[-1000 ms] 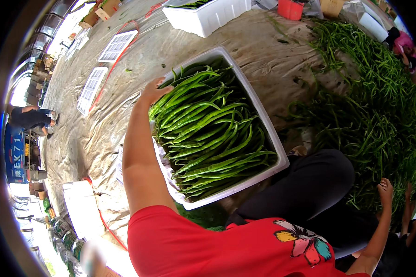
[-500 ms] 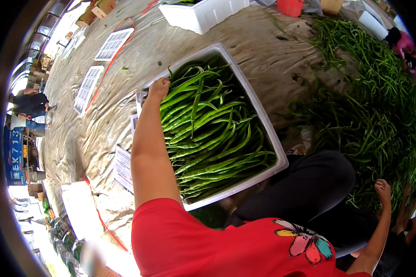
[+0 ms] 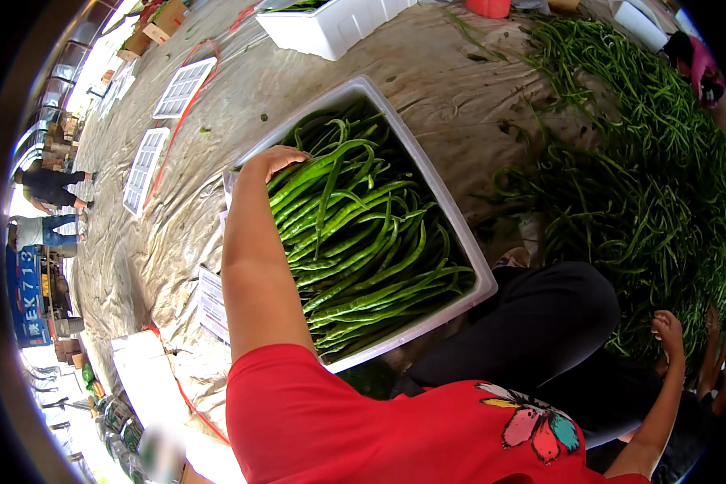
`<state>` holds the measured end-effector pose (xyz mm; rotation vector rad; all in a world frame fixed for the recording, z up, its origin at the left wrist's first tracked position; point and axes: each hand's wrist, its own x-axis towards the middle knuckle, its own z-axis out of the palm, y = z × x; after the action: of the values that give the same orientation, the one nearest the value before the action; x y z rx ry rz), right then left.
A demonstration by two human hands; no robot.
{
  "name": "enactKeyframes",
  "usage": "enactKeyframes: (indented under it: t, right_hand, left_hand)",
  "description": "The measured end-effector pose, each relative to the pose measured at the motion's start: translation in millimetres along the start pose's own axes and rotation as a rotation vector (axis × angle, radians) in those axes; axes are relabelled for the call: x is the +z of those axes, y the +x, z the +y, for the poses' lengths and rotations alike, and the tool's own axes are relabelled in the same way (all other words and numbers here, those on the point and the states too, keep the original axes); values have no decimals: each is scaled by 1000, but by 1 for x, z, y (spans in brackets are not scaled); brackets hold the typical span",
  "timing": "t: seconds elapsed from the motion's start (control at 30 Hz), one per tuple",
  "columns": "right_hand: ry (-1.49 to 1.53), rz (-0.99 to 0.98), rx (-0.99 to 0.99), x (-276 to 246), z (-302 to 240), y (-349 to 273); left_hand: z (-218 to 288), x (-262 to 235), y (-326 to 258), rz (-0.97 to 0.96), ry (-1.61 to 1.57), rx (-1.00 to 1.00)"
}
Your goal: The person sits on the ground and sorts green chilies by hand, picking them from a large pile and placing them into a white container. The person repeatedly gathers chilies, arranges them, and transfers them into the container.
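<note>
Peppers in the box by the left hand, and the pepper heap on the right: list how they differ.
The boxed peppers lie mostly side by side; the heap is tangled, pointing every way. The boxed peppers are held within the walls of the box; the heap spreads loose over a wider area. Both consist of long, slender green peppers.

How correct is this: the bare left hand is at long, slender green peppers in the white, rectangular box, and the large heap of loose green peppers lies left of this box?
One detail is wrong: the head view shows the large heap of loose green peppers right of the white, rectangular box, not left. The bare left hand is indeed at long, slender green peppers in it.
</note>
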<state>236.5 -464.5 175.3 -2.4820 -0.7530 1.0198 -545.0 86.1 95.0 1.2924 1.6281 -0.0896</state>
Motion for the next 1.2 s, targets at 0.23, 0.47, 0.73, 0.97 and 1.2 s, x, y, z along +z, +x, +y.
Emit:
enactKeyframes:
  t: [0.23, 0.47, 0.73, 0.97, 1.2]
  right_hand:
    - [19, -25, -33, 5, -9, 7]
    - [7, -28, -25, 2, -15, -2]
    - [37, -45, -9, 8, -17, 7]
    - [-8, -45, -22, 3, -14, 7]
    - [11, -110, -78, 6, -17, 21]
  left_hand:
    - [10, 1, 5, -105, 93, 25]
    - [27, 15, -7, -68, -16, -93]
    - [-19, -28, 14, 378, 142, 297]
    - [6, -20, -23, 319, 171, 581]
    - [16, -51, -44, 741, 187, 598]
